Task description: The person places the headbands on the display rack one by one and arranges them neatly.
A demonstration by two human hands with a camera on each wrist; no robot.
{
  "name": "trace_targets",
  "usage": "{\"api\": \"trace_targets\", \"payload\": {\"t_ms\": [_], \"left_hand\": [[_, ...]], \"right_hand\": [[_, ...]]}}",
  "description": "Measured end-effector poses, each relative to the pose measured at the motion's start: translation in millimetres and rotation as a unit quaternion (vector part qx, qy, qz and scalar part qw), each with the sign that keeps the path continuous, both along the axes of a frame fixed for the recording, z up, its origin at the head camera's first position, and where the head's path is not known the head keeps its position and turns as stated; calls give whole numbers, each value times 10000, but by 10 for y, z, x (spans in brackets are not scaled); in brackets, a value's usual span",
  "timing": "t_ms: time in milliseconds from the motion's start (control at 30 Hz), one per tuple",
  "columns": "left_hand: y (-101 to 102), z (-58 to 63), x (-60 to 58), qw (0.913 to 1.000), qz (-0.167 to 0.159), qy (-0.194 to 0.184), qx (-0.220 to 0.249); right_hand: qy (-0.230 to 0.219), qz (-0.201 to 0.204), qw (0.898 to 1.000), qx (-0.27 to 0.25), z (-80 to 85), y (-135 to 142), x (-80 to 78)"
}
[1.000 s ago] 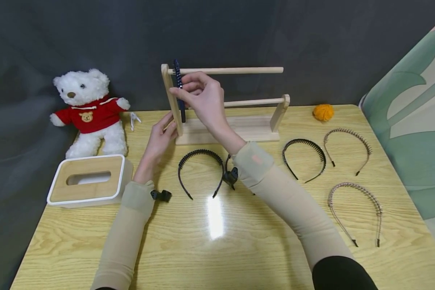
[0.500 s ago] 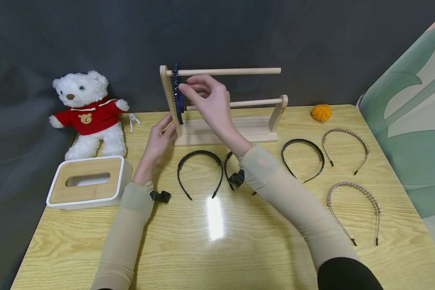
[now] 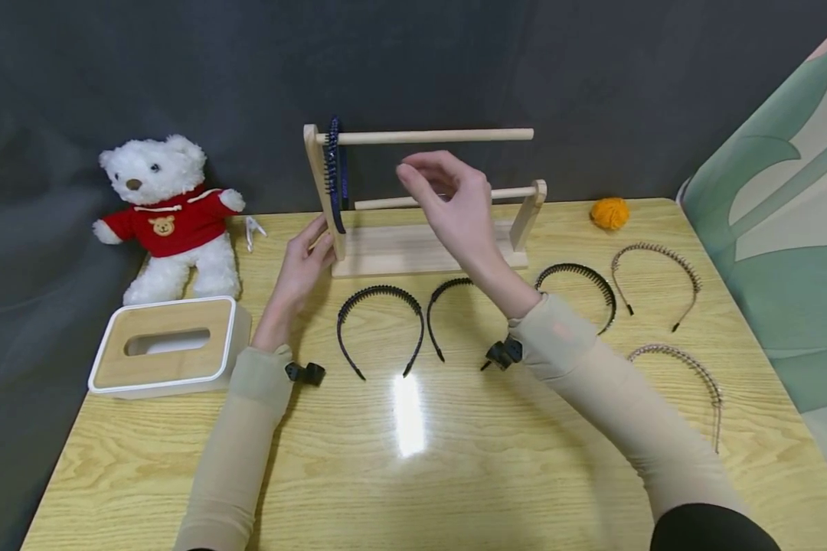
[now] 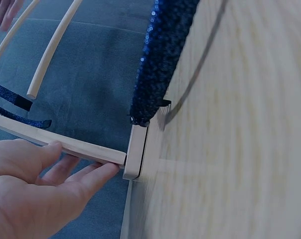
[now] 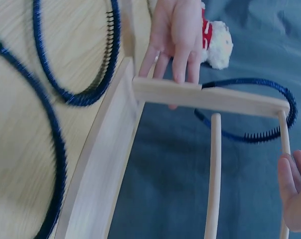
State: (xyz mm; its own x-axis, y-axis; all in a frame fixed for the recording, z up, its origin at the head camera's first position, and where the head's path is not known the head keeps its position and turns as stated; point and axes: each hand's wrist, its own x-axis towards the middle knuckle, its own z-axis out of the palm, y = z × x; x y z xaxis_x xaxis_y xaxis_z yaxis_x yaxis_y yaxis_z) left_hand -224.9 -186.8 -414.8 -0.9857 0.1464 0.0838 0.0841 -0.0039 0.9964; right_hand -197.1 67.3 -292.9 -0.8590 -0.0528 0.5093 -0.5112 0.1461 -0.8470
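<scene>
A dark blue toothed headband (image 3: 333, 172) hangs from the left end of the upper rod of a wooden rack (image 3: 413, 256), beside the upright post (image 5: 210, 97). Low on that post, my left hand (image 3: 303, 264) holds it; the left wrist view shows the thumb on one side and fingers (image 4: 98, 181) on the other. My right hand (image 3: 458, 203) is in the air in front of the rods, right of the hung headband, fingers loosely curled with nothing between them. Below the rack lie a dark headband (image 3: 380, 292) and another (image 3: 436, 314), partly behind the right wrist.
Another black headband (image 3: 579, 268) and two pinkish ones (image 3: 668, 254) lie to the right, partly under the right sleeve. An orange yarn ball (image 3: 609, 214) sits at the back. Left stand a white teddy bear (image 3: 203, 268), a tissue box (image 3: 172, 367) and a small white clip (image 3: 251, 229).
The right hand has let go of the dark blue headband, now hanging on the upper rod near the post, and has moved right. The left hand has stayed on the post.
</scene>
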Motion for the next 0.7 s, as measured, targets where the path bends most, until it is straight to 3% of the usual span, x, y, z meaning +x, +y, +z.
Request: {"api": "trace_targets", "payload": {"t_ms": [467, 700], "left_hand": [[3, 8, -1, 9999, 1, 46, -135], [11, -5, -7, 10000, -37, 49, -67]], "right_hand": [[-334, -196, 9991, 152, -69, 707, 291], [-512, -339, 9969, 487, -49, 1026, 444]]}}
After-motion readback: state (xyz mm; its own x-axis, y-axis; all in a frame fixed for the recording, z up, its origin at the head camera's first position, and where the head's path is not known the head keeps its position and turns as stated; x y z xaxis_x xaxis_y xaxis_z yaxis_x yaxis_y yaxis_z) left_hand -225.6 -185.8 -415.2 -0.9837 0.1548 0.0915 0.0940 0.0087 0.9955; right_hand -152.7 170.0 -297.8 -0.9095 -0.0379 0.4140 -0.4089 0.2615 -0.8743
